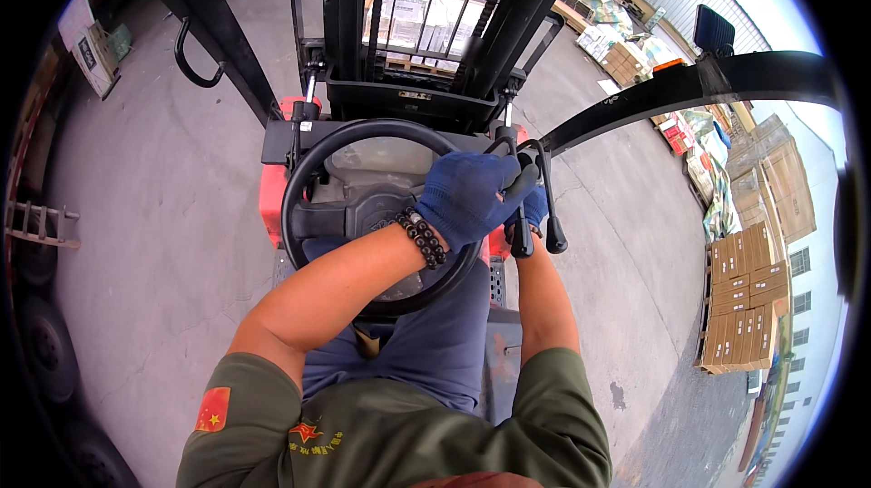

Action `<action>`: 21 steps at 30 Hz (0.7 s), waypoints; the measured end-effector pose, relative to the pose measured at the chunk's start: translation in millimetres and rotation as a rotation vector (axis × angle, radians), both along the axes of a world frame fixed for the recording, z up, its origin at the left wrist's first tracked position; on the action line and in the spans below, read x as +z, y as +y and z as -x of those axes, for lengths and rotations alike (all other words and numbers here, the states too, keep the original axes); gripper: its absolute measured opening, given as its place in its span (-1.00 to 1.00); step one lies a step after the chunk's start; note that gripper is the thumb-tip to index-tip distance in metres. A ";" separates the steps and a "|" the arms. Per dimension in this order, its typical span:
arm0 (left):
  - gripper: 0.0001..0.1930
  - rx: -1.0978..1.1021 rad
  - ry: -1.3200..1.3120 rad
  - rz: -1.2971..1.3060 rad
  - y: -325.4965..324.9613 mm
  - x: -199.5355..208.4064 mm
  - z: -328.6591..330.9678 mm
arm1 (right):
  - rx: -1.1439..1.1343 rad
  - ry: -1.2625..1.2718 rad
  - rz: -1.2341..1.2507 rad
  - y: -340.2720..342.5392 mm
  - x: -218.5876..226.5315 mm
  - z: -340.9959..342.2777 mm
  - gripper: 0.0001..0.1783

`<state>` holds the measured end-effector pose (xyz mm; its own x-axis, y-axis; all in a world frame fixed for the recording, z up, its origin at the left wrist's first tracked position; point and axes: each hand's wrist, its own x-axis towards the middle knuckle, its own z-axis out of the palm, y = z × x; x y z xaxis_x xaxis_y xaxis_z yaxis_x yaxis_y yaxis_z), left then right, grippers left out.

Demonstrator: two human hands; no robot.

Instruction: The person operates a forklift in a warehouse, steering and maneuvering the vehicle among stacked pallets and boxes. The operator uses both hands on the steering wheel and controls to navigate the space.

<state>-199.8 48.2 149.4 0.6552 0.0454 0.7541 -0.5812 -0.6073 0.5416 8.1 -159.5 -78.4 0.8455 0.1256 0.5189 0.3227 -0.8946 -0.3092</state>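
Curled, pinching what I can't tell: head view, my left hand [467, 198] covers the steering wheel [372, 212] at two o'clock; control levers [557, 239] stand at three, presumably for easy reach, half-hiding my right hand [536, 204], grip unreadable.

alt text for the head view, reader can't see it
Seated on a forklift, a person has the blue-gloved left hand over the right side of the steering wheel, by black levers; the gloved right hand is partly hidden behind them. A dark mast stands ahead, stacked cartons at right.
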 end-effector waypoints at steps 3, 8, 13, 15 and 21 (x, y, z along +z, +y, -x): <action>-0.56 -0.049 -0.006 -0.012 -1.8 -3.7 14.9 | -0.004 0.019 0.024 0.1 3.1 6.0 -0.43; -0.66 -0.123 -0.009 -0.176 -7.1 -33.4 37.5 | 0.005 0.034 0.056 3.6 10.5 10.7 -0.43; -0.75 -0.135 -0.007 -0.157 -13.7 -50.3 47.9 | -0.006 0.054 0.087 -6.5 10.1 21.8 -0.44; -0.76 -0.163 0.008 -0.167 -12.7 -58.2 49.9 | -0.009 0.064 0.096 -8.5 10.4 25.0 -0.44; -0.75 -0.288 0.088 -0.298 -7.2 -84.7 85.7 | -0.004 0.077 0.115 -6.5 13.3 29.5 -0.44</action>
<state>-285.5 41.1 64.7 0.6721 -0.3603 0.6469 -0.7091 -0.5649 0.4221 -21.4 -166.0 -65.1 0.8828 0.1772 0.4351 0.2985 -0.9267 -0.2283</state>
